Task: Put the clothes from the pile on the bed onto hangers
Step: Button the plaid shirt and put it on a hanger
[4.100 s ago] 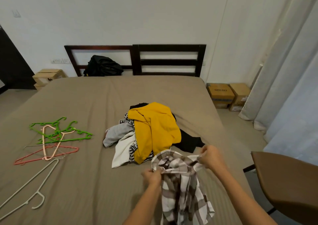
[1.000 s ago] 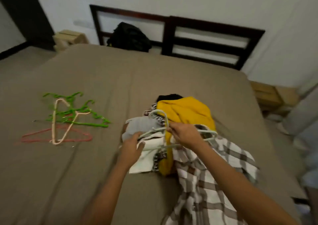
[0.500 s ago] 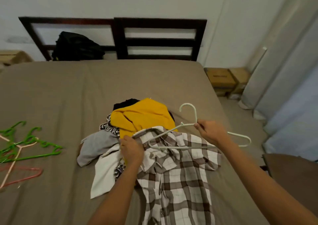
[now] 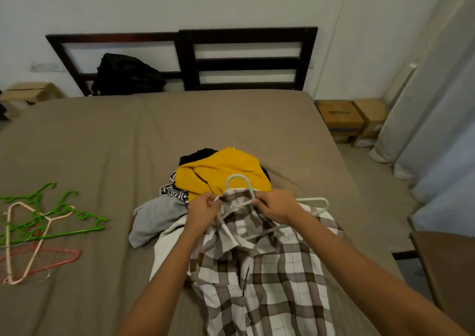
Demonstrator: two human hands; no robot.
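I see the plaid shirt [image 4: 259, 271] spread flat on the bed [image 4: 128, 135], soft woven cloth in brown and white checks, its collar toward the pile at 12 o'clock. A thin white hanger [image 4: 312, 203] lies at the collar: the curved hook stands over the yellow cloth, one rounded shoulder sticks out of the shirt toward 3 o'clock, and the other side runs under the fabric. My left hand [image 4: 204, 208] pinches the collar edge, fingers closed on the cloth. My right hand [image 4: 276, 204] is closed on the neck of the hanger just below the hook, with collar cloth bunched against it.

Touching the collar at 12 o'clock sits the pile [image 4: 205, 181]: a rumpled yellow top on top, black cloth behind it, a zebra-striped piece and a limp grey one toward 9 o'clock, and a white garment partly under the shirt.

Well apart at 9 o'clock lies a tangle of hangers [image 4: 43, 222], thin plastic or wire in green, pale pink and red. At the far edge a dark slatted wooden headboard [image 4: 246, 60] stands with a black bag [image 4: 126, 74] leaning on it. Cardboard boxes [image 4: 347, 119] sit on the floor at 2 o'clock beside pale curtains [image 4: 437, 104].
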